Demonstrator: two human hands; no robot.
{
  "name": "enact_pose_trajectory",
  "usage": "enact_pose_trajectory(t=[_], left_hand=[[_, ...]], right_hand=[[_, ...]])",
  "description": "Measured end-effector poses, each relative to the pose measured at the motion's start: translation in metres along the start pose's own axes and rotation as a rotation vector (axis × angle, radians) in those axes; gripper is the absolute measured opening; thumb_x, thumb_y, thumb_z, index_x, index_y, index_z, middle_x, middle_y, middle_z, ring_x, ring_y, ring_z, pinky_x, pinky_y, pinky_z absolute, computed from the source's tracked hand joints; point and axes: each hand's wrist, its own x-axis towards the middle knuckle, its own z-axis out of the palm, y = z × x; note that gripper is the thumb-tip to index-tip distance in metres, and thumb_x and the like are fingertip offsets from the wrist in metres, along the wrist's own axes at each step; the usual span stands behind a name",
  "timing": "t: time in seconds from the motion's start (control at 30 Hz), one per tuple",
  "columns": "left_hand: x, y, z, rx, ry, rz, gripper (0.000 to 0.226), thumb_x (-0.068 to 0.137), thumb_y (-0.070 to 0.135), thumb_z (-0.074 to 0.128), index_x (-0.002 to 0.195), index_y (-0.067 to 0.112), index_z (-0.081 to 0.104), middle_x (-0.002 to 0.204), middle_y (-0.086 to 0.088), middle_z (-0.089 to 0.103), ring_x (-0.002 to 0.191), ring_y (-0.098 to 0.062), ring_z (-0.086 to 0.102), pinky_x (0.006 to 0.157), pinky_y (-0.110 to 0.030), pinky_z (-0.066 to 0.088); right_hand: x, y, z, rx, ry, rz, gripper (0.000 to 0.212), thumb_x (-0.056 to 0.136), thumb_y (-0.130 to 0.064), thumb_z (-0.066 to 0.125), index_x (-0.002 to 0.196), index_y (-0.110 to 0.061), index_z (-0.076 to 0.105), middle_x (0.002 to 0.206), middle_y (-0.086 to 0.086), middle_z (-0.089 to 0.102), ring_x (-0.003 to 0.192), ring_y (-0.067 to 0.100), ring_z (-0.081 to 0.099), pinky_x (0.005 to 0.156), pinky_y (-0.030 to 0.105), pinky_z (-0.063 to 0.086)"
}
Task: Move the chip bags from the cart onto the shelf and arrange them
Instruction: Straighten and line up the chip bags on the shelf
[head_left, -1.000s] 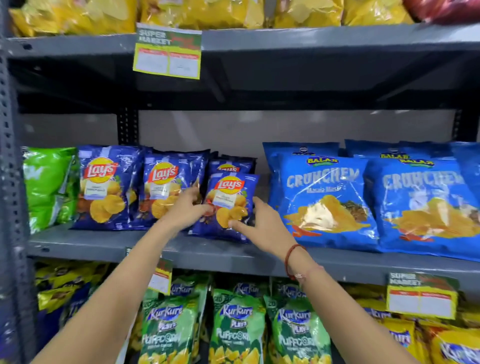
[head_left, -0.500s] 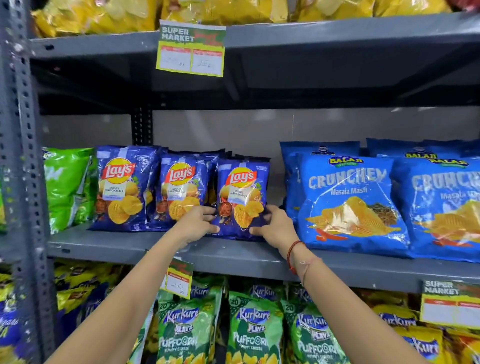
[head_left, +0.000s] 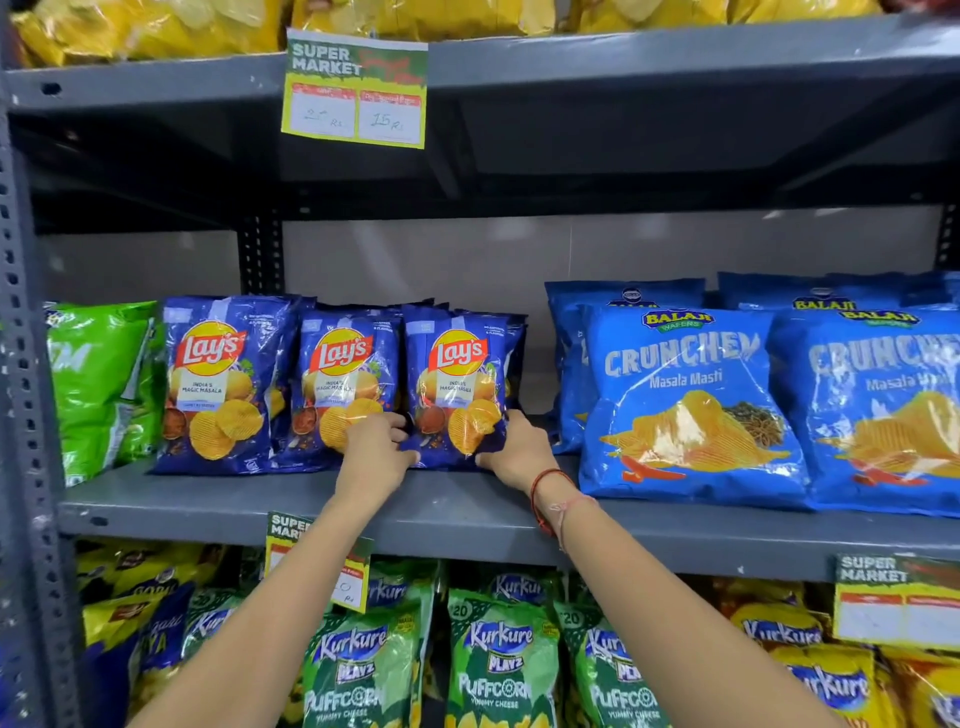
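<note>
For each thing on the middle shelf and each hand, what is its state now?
Right Lay's bag: upright, held at both lower corners.
Left hand: gripping that bag.
Right hand: gripping that bag.
Other two Lay's bags: upright, untouched.
Crunchex bags: leaning back.
Green bag: upright.

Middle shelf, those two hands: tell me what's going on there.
A person is stocking snacks. Both hands grip the lower corners of the rightmost Lay's bag on the grey middle shelf: the left hand at its lower left, the right hand at its lower right. The bag stands upright beside two other Lay's bags. Blue Crunchex bags sit apart to the right, with a bare gap between.
</note>
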Motion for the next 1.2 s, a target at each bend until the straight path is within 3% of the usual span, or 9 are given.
enact_pose_trajectory(t=[0.3, 0.4, 0.5, 0.6, 0.7, 0.9, 1.03, 1.1, 1.2], left_hand=[[-0.034, 0.060, 0.006, -0.067, 0.281, 0.322, 0.040, 0.078, 0.013, 0.066, 0.118, 0.014, 0.057, 0.113, -0.005, 0.056, 0.086, -0.014, 0.057, 0.076, -0.028, 0.045], [-0.039, 0.093, 0.029, -0.268, 0.123, 0.319, 0.042, 0.079, 0.023, 0.069, 0.119, 0.016, 0.056, 0.117, -0.001, 0.057, 0.093, -0.015, 0.059, 0.081, -0.028, 0.046], [-0.042, 0.124, 0.059, -0.422, -0.140, 0.211, 0.057, 0.081, 0.037, 0.066, 0.130, 0.015, 0.046, 0.126, -0.001, 0.051, 0.104, -0.016, 0.055, 0.086, -0.030, 0.046], [-0.040, 0.145, 0.087, -0.493, -0.327, 0.046, 0.078, 0.079, 0.050, 0.061, 0.141, 0.015, 0.029, 0.142, -0.007, 0.040, 0.122, -0.020, 0.046, 0.105, -0.040, 0.039], [-0.035, 0.157, 0.107, -0.555, -0.475, -0.137, 0.091, 0.076, 0.057, 0.061, 0.145, 0.013, 0.019, 0.145, -0.004, 0.038, 0.127, -0.020, 0.042, 0.103, -0.033, 0.034], [-0.022, 0.148, 0.124, -0.624, -0.640, -0.287, 0.115, 0.037, 0.069, 0.080, 0.133, 0.017, 0.045, 0.127, -0.001, 0.061, 0.111, -0.021, 0.060, 0.098, -0.038, 0.047], [-0.028, 0.145, 0.121, -0.705, -0.639, -0.265, 0.086, 0.050, 0.051, 0.084, 0.122, 0.013, 0.055, 0.105, -0.006, 0.072, 0.087, -0.019, 0.071, 0.063, -0.026, 0.054], [-0.029, 0.144, 0.122, -0.759, -0.629, -0.244, 0.075, 0.055, 0.043, 0.084, 0.119, 0.012, 0.058, 0.100, -0.007, 0.074, 0.081, -0.020, 0.072, 0.059, -0.026, 0.056], [-0.029, 0.144, 0.122, -0.799, -0.573, -0.180, 0.072, 0.053, 0.042, 0.085, 0.115, 0.015, 0.059, 0.100, -0.005, 0.073, 0.082, -0.020, 0.072, 0.064, -0.028, 0.058]], right_hand=[[-0.048, 0.012, -0.062, -0.067, 0.457, -0.417, 0.051, 0.085, -0.027, 0.061, 0.131, -0.013, 0.045, 0.122, 0.009, 0.055, 0.117, 0.025, 0.048, 0.095, 0.027, 0.035], [-0.055, 0.036, -0.101, -0.144, 0.736, -0.427, 0.046, 0.087, -0.032, 0.056, 0.126, -0.008, 0.053, 0.120, 0.013, 0.058, 0.112, 0.030, 0.050, 0.094, 0.025, 0.032], [-0.049, 0.070, -0.133, -0.218, 0.924, -0.276, 0.052, 0.087, -0.042, 0.047, 0.126, -0.008, 0.055, 0.126, 0.021, 0.056, 0.114, 0.039, 0.051, 0.093, 0.044, 0.041], [-0.043, 0.098, -0.152, -0.208, 0.746, -0.124, 0.061, 0.092, -0.046, 0.044, 0.143, -0.014, 0.036, 0.147, 0.024, 0.035, 0.133, 0.040, 0.035, 0.106, 0.049, 0.033], [-0.042, 0.113, -0.155, -0.203, 0.557, -0.059, 0.067, 0.092, -0.053, 0.037, 0.149, -0.029, 0.011, 0.159, 0.012, 0.014, 0.142, 0.032, 0.023, 0.107, 0.046, 0.033], [-0.039, 0.120, -0.159, -0.108, 0.338, 0.130, 0.077, 0.088, -0.064, 0.029, 0.149, -0.031, -0.005, 0.154, 0.015, 0.026, 0.135, 0.036, 0.036, 0.104, 0.049, 0.033], [-0.037, 0.122, -0.165, 0.209, 0.327, 0.233, 0.100, 0.077, -0.069, 0.048, 0.150, -0.016, 0.006, 0.147, 0.014, 0.040, 0.133, 0.036, 0.040, 0.108, 0.047, 0.032], [-0.036, 0.122, -0.166, 0.308, 0.329, 0.247, 0.107, 0.065, -0.079, 0.050, 0.147, -0.018, 0.022, 0.146, 0.009, 0.042, 0.132, 0.034, 0.042, 0.111, 0.049, 0.032], [-0.034, 0.117, -0.168, 0.348, 0.386, 0.194, 0.079, 0.069, -0.076, 0.051, 0.127, -0.023, 0.048, 0.123, 0.002, 0.057, 0.119, 0.029, 0.052, 0.104, 0.046, 0.040]])
